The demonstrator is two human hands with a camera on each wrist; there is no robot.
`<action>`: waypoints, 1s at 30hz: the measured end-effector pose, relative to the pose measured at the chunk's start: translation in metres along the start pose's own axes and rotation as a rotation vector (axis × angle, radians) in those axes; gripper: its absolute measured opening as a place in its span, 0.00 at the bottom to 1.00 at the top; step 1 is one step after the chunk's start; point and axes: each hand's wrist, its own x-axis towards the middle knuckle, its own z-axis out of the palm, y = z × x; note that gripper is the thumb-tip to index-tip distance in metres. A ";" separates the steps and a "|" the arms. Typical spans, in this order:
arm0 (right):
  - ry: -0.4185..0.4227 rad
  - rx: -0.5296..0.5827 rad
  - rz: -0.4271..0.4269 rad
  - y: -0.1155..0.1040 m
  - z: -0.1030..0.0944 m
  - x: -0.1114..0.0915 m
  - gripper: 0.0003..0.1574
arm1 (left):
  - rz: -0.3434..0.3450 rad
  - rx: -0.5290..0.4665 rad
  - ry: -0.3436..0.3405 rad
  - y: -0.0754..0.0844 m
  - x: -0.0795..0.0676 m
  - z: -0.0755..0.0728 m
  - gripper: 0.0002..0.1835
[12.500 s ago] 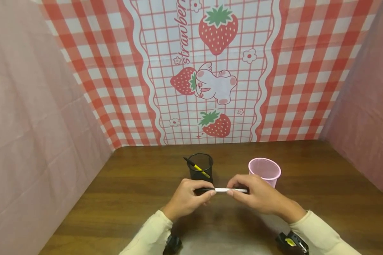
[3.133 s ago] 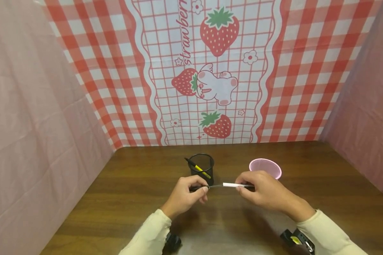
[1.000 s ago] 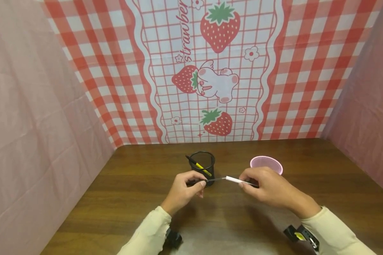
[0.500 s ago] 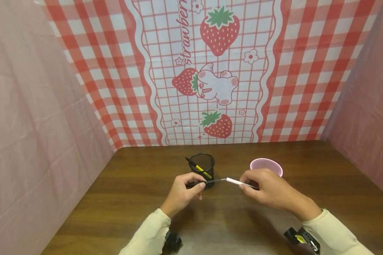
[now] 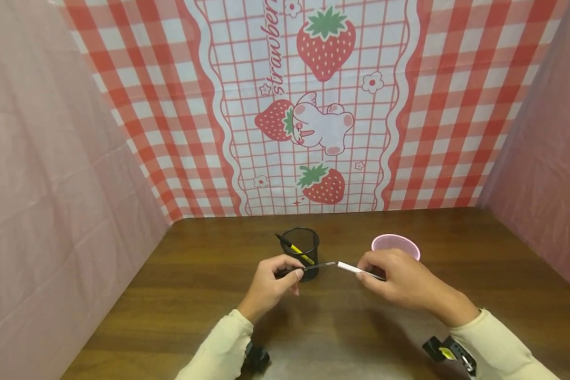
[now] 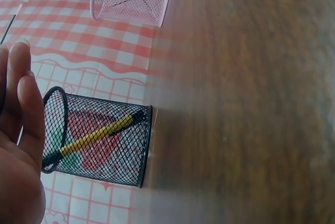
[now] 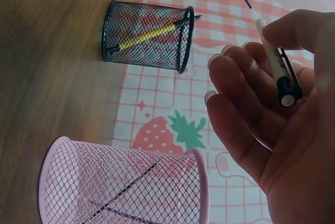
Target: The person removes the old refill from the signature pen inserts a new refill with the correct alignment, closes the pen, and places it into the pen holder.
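Over the table my left hand (image 5: 271, 282) pinches the black front part (image 5: 284, 273) of a pen between thumb and fingers. A thin dark refill (image 5: 322, 265) with a pale end sticks out of it to the right. My right hand (image 5: 401, 279) holds the white pen barrel (image 5: 347, 267), its open end facing the refill's tip across a tiny gap in the head view. The right wrist view shows the barrel's black clip (image 7: 289, 75) and end button against the palm, with the thumb on the white tube. Most of the black part is hidden by the left fingers.
Behind the left hand stands a black mesh cup (image 5: 310, 272) with a yellow and black pen (image 5: 294, 249) leaning inside. A pink mesh cup (image 5: 395, 244) stands behind the right hand, partly covered by it. A strawberry-print checked cloth (image 5: 437, 158) hangs along the table's back edge.
At first barrel and black part met; since then the hands have drawn apart, baring the refill. Half a second ago its tip met the barrel's end; now a small gap shows.
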 end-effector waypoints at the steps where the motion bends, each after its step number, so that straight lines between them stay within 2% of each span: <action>1: -0.001 -0.002 -0.001 0.000 0.000 0.000 0.14 | -0.003 0.001 0.003 0.000 0.000 0.000 0.05; 11: -0.037 0.004 -0.005 -0.001 0.001 0.001 0.14 | 0.002 -0.010 0.017 0.001 0.000 -0.001 0.05; 18: -0.124 0.022 0.004 0.000 0.007 -0.001 0.11 | -0.006 -0.025 0.014 -0.002 0.002 0.001 0.05; 23: -0.155 0.018 -0.001 0.001 0.013 -0.003 0.11 | -0.003 -0.028 0.025 -0.001 0.001 0.000 0.04; 30: -0.244 0.030 0.052 0.003 0.021 -0.007 0.11 | -0.013 -0.026 0.015 -0.001 0.001 0.001 0.05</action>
